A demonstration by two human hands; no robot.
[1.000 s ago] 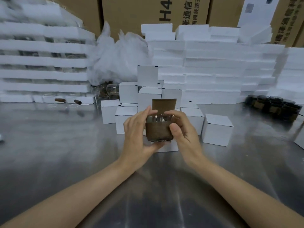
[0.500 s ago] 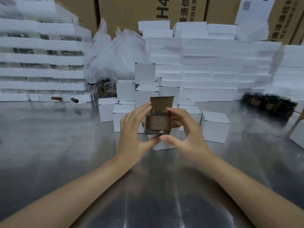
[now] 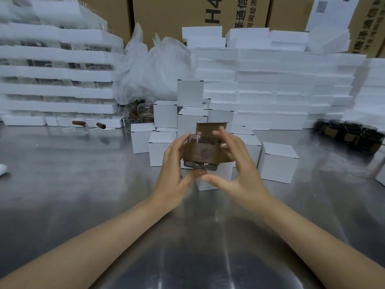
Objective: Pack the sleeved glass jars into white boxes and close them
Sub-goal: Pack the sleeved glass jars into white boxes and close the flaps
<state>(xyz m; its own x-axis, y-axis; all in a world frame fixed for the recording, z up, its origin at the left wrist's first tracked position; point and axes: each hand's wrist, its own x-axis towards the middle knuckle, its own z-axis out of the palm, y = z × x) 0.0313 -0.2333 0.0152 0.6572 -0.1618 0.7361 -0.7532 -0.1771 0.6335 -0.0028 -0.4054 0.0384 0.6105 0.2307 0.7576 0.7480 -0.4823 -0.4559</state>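
Since the earlier frames, the smoky glass jar in its brown paper sleeve (image 3: 201, 152) had tipped a little, and the right hand (image 3: 239, 163) had loosened, its thumb now off the glass. The left hand (image 3: 174, 163) gripped the jar's left side, fingers curled round it and thumb under the base. The right hand's fingers were spread and curved beside and behind the jar; whether they touched it could not be told. The jar was held in the air above an open white cardboard box (image 3: 212, 180), whose brown inner flap (image 3: 208, 128) stood up behind it.

Below lay a dull, reflective metal table (image 3: 83, 195). Closed small white boxes (image 3: 278, 161) stood near the hands, with more sleeved dark jars (image 3: 350, 134) at the far right. White foam trays (image 3: 270, 86) were stacked along the back, beside a crumpled clear plastic bag (image 3: 150, 67). Behind them stood brown cartons (image 3: 187, 15) printed with "H4" and Chinese characters, too blurred to read with confidence.
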